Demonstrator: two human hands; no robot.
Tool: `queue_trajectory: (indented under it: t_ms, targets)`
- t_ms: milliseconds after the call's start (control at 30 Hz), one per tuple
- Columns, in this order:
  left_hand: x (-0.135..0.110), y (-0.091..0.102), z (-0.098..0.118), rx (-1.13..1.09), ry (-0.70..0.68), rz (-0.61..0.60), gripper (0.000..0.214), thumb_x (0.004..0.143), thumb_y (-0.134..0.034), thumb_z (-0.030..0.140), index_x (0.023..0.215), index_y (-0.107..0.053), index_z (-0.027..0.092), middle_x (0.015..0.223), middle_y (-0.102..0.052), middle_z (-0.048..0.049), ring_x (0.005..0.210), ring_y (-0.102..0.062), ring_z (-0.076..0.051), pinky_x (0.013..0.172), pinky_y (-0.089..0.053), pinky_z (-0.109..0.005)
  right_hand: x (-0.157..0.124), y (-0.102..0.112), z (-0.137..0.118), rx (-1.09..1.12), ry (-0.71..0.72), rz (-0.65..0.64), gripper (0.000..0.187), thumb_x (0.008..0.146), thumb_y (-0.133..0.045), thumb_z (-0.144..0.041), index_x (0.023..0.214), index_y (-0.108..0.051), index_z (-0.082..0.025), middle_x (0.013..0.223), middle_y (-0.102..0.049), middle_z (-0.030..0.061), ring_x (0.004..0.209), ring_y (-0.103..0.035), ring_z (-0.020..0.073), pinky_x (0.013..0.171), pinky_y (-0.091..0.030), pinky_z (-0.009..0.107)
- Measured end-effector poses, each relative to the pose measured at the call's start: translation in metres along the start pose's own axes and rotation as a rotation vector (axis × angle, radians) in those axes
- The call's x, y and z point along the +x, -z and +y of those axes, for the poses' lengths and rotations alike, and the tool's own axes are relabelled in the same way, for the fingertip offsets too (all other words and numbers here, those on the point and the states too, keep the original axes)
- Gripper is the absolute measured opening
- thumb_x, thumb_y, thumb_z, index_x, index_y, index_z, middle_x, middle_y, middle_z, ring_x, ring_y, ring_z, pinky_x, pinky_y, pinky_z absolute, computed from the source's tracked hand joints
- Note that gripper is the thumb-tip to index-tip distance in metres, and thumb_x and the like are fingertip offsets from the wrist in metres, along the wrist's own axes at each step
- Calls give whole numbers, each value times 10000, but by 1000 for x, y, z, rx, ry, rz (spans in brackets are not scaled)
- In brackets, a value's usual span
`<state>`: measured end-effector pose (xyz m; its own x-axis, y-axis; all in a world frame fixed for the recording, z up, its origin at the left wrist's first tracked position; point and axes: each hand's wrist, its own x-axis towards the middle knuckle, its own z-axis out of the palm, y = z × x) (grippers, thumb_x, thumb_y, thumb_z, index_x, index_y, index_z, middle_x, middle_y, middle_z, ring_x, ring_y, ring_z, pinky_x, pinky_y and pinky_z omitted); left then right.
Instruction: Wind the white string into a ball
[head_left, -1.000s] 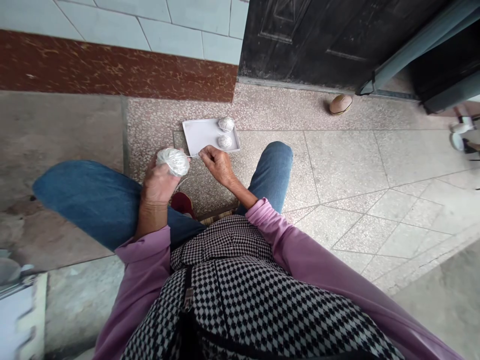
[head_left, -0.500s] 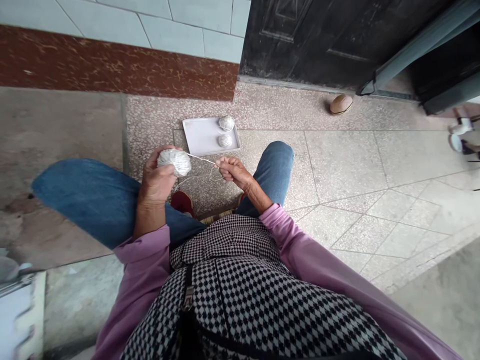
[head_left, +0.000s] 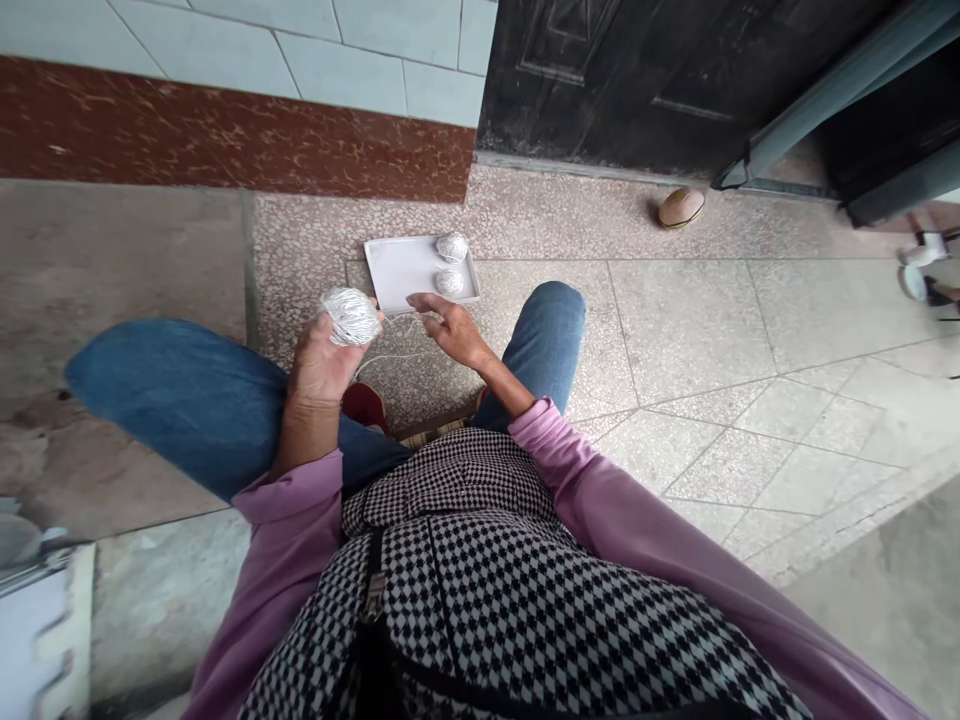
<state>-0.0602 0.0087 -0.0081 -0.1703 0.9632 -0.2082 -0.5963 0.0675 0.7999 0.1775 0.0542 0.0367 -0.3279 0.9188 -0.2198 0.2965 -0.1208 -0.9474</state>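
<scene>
A ball of white yarn [head_left: 350, 317] rests in my left hand [head_left: 324, 365], its fingers and thumb wrapped around the underside and sides. My right hand [head_left: 455, 332] is a short way to the right, palm down, index finger stretched toward the ball and thumb apart from it. A thin strand of yarn runs from the ball to the right hand's fingers; whether they pinch it I cannot make out. Another loose strand [head_left: 394, 357] hangs below the ball. Beyond the hands, a white tray [head_left: 399, 268] on the floor holds two smaller yarn balls [head_left: 451, 247].
My knees in blue jeans [head_left: 551, 320] stand on both sides of the hands. A tiled wall with a brown base [head_left: 300, 150] and a dark door [head_left: 600, 90] rise ahead. A rounded pinkish object [head_left: 681, 207] lies by the door. A red shoe [head_left: 365, 404] shows below.
My right hand has gone from pinching the taut strand to stretched fingers, slightly closer to the ball. My left hand has turned the ball and opened its grip to show more of it.
</scene>
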Motion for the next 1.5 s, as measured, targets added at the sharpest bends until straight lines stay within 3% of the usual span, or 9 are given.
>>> queue_trajectory:
  t_ms: [133, 233, 400, 633, 800, 967, 1067, 1233, 1500]
  targets:
    - [-1, -1, 1, 55, -20, -51, 816, 812, -1125, 837, 1219, -779, 220, 1269, -948, -169, 1374, -867, -422, 1054, -744, -488, 4, -36, -15, 236, 26, -129, 280, 1185, -734, -99, 1440, -804, -189, 1322, -904, 89, 1240, -856, 251, 928, -741, 288]
    - [-1, -4, 4, 39, 3, -12, 819, 798, -1128, 854, 1208, -787, 232, 1287, -960, -152, 1262, -864, -369, 936, -717, -418, -1, -50, -17, 227, -63, -102, 43, 1282, -752, -168, 1243, -758, -184, 952, -780, -16, 865, -732, 162, 793, -617, 228]
    - [1, -5, -4, 64, 102, 110, 716, 848, -1133, 765, 1209, -831, 225, 1253, -959, -99, 1083, -810, -256, 780, -625, -304, -25, -46, -11, 21, -14, -47, 486, 1343, -679, -131, 873, -620, -238, 768, -602, -41, 800, -564, 154, 865, -498, 279]
    - [4, -4, -29, 269, -117, 58, 698, 794, -1129, 786, 1106, -798, 256, 1030, -819, -37, 974, -782, -256, 892, -634, -381, -56, -47, -20, -206, 24, -235, 446, 1288, -792, -243, 881, -613, -266, 816, -647, -5, 842, -614, 226, 893, -493, 335]
    - [5, 1, -31, 451, -103, 40, 702, 722, -1189, 566, 1196, -784, 244, 1037, -817, 17, 977, -754, -205, 922, -579, -345, -55, -22, -39, -148, 172, -257, 432, 1300, -815, -398, 917, -676, -255, 864, -669, 11, 845, -613, 223, 888, -501, 350]
    - [-6, -8, -21, 384, 59, -140, 702, 676, -1209, 498, 1207, -825, 246, 1024, -860, -4, 923, -798, -218, 860, -632, -335, -20, 18, -52, -52, 108, -19, 514, 1307, -835, -517, 885, -735, -242, 781, -595, -4, 852, -556, 200, 806, -464, 333]
    - [-12, -14, -15, 243, 117, -240, 687, 660, -1211, 470, 1193, -843, 240, 1004, -872, -27, 874, -812, -224, 812, -668, -331, -6, 19, -39, 33, -34, 36, 590, 1331, -789, -422, 784, -670, -236, 698, -497, -42, 798, -476, 149, 757, -388, 329]
    - [-15, -18, -16, 121, 180, -267, 651, 621, -1172, 348, 1197, -894, 226, 1027, -893, -68, 891, -839, -252, 793, -707, -348, -18, -13, 6, 191, -183, 64, 585, 1311, -822, -412, 801, -571, -273, 685, -506, -60, 710, -440, 148, 654, -352, 287]
    - [-13, -26, -20, 101, 172, -214, 520, 643, -1079, 357, 1109, -881, 238, 1021, -886, -102, 1205, -904, -433, 1107, -767, -601, -29, -27, 27, 66, -159, -35, 572, 1314, -765, -305, 773, -582, -256, 711, -599, -34, 711, -546, 174, 748, -458, 280]
